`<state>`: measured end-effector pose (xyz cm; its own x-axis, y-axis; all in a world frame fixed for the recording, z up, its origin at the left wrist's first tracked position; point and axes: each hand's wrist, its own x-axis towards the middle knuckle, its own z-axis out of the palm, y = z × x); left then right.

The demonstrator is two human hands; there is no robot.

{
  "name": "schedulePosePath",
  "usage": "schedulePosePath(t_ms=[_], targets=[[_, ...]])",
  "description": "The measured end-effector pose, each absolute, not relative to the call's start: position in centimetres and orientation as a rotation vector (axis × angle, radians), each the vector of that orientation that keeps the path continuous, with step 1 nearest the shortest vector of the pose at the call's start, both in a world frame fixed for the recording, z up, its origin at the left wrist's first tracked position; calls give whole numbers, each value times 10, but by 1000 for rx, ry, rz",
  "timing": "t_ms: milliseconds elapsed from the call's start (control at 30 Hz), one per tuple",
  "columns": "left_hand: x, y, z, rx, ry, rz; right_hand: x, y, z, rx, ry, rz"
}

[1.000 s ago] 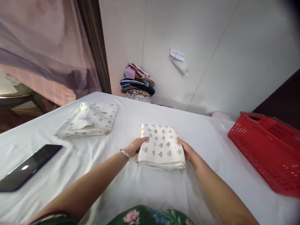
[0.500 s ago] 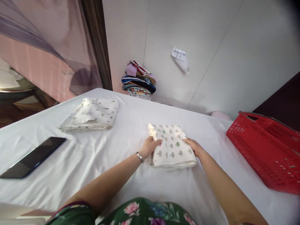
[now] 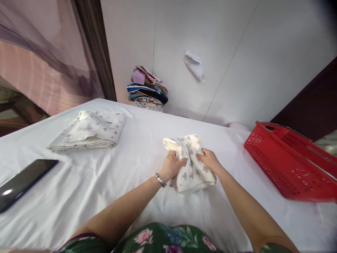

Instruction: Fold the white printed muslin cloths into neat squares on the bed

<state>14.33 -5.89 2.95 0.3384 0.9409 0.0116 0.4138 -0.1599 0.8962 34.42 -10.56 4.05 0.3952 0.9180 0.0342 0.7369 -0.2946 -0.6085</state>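
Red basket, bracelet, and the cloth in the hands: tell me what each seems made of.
Red basket: probably moulded plastic, smooth with a slight sheen, its walls pierced with small holes. Bracelet: likely metal, silver-coloured and shiny, judging by its bright glints. Cloth: soft, matte printed fabric, bending in layered folds; perhaps cotton, but the fibre can't be told.
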Motion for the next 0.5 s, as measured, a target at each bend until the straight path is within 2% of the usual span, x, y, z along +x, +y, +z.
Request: schedulePosePath(t_ms=[133,333,500], targets=[[132,-52,24,1558,1202,757,330,-107,49,-2053,-1468,360],[106,-31,6,1135,1167,742,347,-94,21,-1796,-1012,844],[99,-24,-11,1003,1141,650,362,-89,-8,-1863,-882,894]])
